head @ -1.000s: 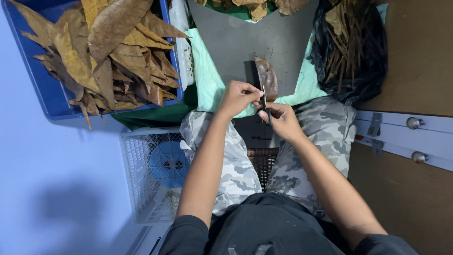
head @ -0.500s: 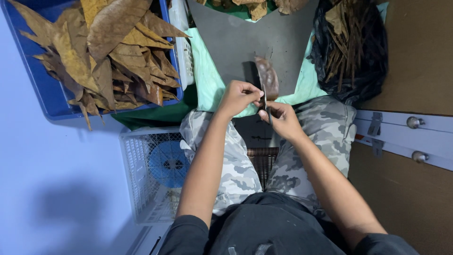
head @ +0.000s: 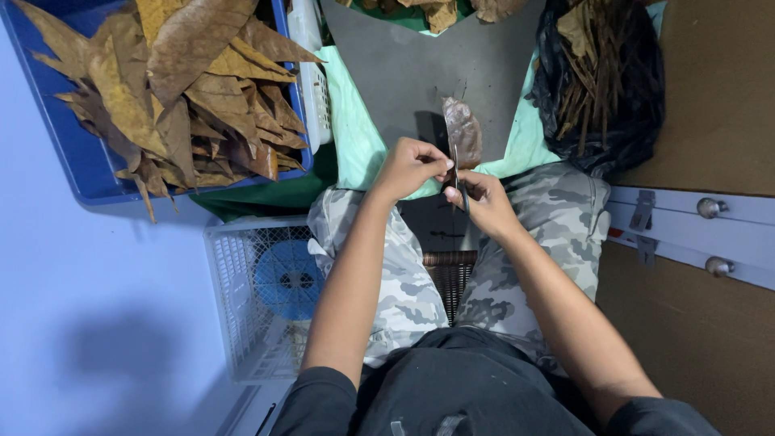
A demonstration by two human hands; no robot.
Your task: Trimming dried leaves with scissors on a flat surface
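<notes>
Grey floor (head: 404,73) lay open between a blue crate (head: 56,153) of dry leaves and a black bag (head: 638,121). Both hands, left (head: 408,165) and right (head: 476,198), pinched the brown leaf (head: 462,133) above the knees, its long axis pointing away.

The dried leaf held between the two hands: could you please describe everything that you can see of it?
The dried leaf is brown with a dull greyish sheen, oval, thin and papery. It stands roughly upright in the view, its tip pointing away from the person, above the grey mat. Its lower end is pinched between the left hand and the right hand, where a thin dark stalk runs down between the fingers. Nothing else touches it.
</notes>
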